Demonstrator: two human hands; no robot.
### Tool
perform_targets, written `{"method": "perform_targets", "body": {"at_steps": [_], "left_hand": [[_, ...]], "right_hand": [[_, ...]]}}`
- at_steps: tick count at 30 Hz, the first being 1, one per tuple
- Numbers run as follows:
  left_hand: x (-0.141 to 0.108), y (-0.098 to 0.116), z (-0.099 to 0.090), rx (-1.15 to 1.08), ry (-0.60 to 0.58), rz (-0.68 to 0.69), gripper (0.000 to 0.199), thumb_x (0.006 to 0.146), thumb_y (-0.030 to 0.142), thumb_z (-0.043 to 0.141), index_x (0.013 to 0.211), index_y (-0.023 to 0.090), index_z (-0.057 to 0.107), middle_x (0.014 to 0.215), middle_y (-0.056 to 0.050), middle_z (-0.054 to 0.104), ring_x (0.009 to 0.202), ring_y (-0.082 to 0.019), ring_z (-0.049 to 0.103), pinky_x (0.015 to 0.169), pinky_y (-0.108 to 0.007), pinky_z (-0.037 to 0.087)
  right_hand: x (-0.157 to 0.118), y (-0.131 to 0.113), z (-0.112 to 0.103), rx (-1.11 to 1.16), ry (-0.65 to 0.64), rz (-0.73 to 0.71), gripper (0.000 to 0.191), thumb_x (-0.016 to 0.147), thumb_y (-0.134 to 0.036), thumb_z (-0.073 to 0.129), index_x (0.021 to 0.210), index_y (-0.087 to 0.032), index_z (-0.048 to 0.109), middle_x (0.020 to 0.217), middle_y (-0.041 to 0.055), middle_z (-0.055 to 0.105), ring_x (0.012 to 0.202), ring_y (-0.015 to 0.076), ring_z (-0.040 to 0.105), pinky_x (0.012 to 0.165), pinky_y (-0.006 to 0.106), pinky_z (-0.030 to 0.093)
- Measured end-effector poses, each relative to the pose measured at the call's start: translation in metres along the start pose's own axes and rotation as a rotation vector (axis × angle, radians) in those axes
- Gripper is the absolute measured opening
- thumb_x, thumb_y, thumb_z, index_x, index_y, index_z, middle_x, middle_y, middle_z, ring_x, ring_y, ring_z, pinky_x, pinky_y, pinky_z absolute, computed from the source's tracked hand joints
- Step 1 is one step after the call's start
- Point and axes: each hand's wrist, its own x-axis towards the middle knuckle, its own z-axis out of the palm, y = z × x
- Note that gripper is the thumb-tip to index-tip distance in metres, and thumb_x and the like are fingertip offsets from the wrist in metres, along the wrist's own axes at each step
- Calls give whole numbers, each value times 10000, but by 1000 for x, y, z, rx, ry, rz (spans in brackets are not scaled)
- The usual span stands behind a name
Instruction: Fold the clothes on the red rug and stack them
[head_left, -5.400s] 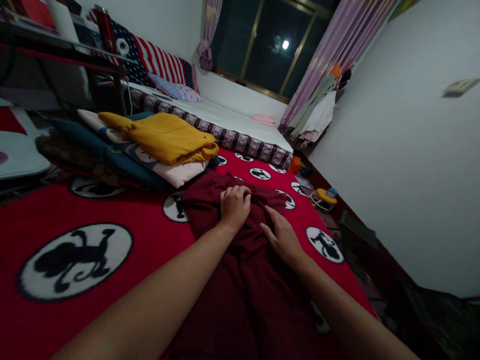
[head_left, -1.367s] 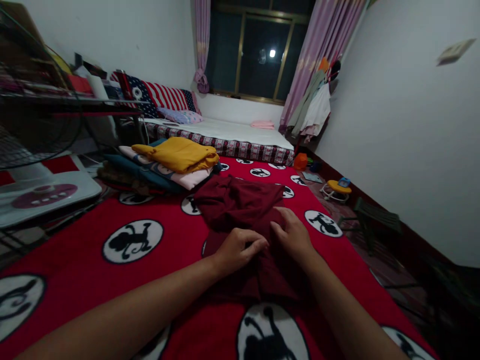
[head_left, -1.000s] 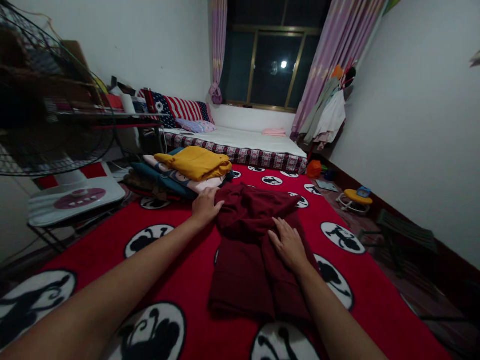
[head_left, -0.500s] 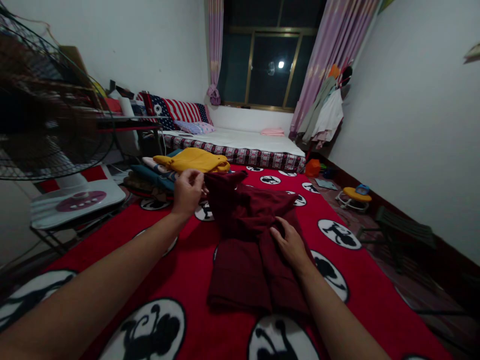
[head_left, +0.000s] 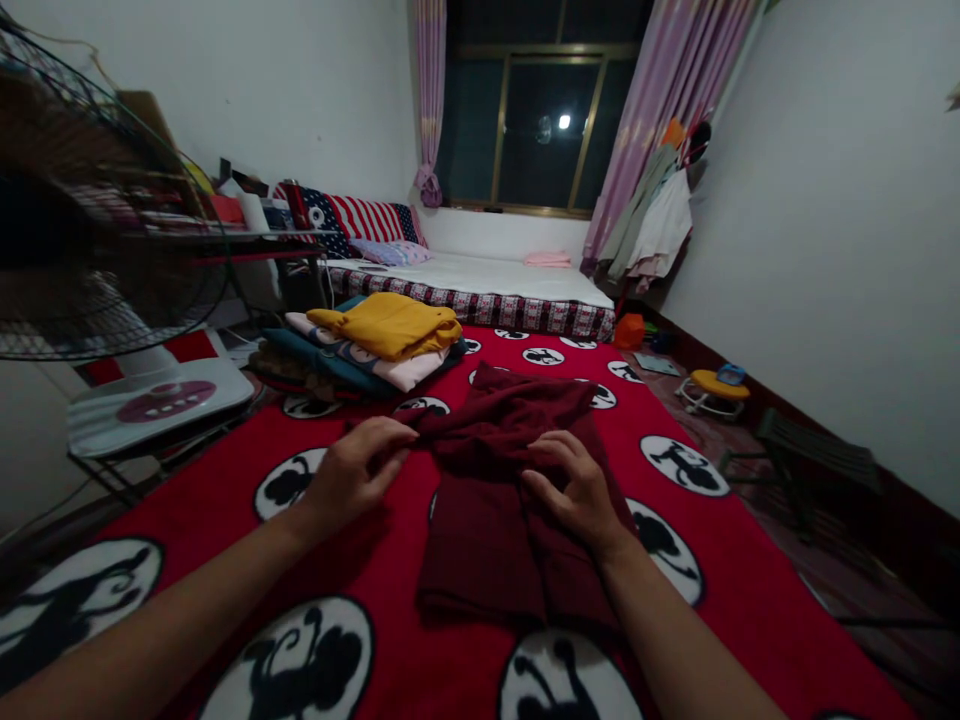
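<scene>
A dark red garment (head_left: 480, 540) lies on the red blanket, its lower part flat and its upper part bunched in folds. My left hand (head_left: 356, 480) is at the upper left of the cloth. Its fingertips are at a narrow strip of the garment, with thumb and fingers apart. My right hand (head_left: 577, 490) rests on the garment's right side, fingers loosely bent and thumb spread away from them. Beyond my left hand is a pile of folded clothes, a yellow garment (head_left: 394, 325) on top and a pale pink one (head_left: 412, 370) under it.
The red blanket (head_left: 405, 650) has white circles with dark figures. At left, a fan (head_left: 97, 220) stands by a desk. A bed with a white top (head_left: 480, 280) is under the window. On the right are a yellow stool (head_left: 716, 385) and a dark folding stool (head_left: 817, 450).
My left hand has come down and nearer, lowering the raised dark red cloth onto the blanket. The clothes pile shows more fully. My right hand has shifted slightly left.
</scene>
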Motion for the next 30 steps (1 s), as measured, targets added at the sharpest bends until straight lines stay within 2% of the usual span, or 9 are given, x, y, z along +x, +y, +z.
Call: {"method": "perform_targets", "body": {"at_steps": [4, 7, 10, 14, 16, 20, 22, 26, 30], "left_hand": [[5, 21, 48, -34, -250, 72, 545, 826, 240, 575, 1356, 256, 449, 1304, -82, 550, 1206, -228, 512, 1041, -365, 420], [18, 19, 71, 25, -269, 55, 544, 812, 163, 554, 1348, 218, 476, 1208, -93, 598, 1122, -229, 554, 973, -365, 462], [35, 23, 72, 70, -224, 110, 368, 797, 76, 489, 1084, 226, 664, 987, -60, 653, 948, -204, 605, 870, -335, 489], [48, 44, 52, 73, -136, 210, 274, 777, 93, 499, 893, 227, 709, 936, -50, 650, 923, -190, 601, 862, -314, 464], [48, 54, 44, 94, -315, 241, 273, 731, 98, 523, 868, 236, 714, 919, -36, 665, 877, -184, 618, 820, -295, 469], [50, 67, 46, 144, -731, 177, 253, 634, 88, 528, 715, 233, 718, 763, -5, 698, 708, -172, 642, 634, -244, 459], [60, 71, 56, 86, -668, 102, 256, 660, 87, 506, 707, 222, 719, 740, -2, 709, 698, -163, 647, 636, -235, 460], [90, 74, 95, -127, -335, 56, 308, 752, 79, 484, 908, 183, 728, 900, -30, 723, 842, -154, 654, 795, -237, 480], [102, 64, 148, -188, -296, 34, 333, 821, 147, 540, 1129, 143, 669, 1166, -87, 652, 1075, -191, 594, 968, -293, 449]], "right_hand": [[0, -6, 5, -102, -174, -27, 373, 777, -363, 676, 1107, -202, 612, 1059, 68, 597, 995, 208, 571, 875, 335, 459], [0, -3, 11, -154, -182, -4, 255, 776, -199, 606, 1029, -180, 626, 1004, 67, 599, 955, 200, 572, 833, 321, 457], [0, 1, 11, -49, -107, 24, 204, 761, -83, 498, 886, -178, 628, 889, 39, 585, 827, 158, 575, 737, 268, 450], [-3, 7, -1, 93, 158, 93, 168, 719, -67, 479, 762, -187, 590, 777, 7, 543, 704, 135, 531, 641, 243, 410], [-5, 13, -6, 117, 178, 103, 153, 689, -68, 476, 698, -191, 567, 728, -2, 537, 673, 133, 518, 623, 242, 390], [-6, 22, -5, 112, -87, 170, 158, 716, -96, 468, 650, -190, 575, 656, -9, 571, 628, 124, 524, 608, 231, 366], [-6, 22, -2, 56, -147, 221, 166, 780, -160, 493, 638, -188, 575, 637, -10, 574, 611, 121, 517, 591, 229, 348], [-7, 21, 2, 6, -110, 265, 249, 839, -294, 536, 619, -182, 565, 609, -12, 561, 578, 114, 492, 563, 230, 323], [-8, 21, 1, 112, -74, 313, 249, 862, -340, 532, 689, -179, 610, 645, -8, 597, 595, 117, 513, 580, 225, 359]]}}
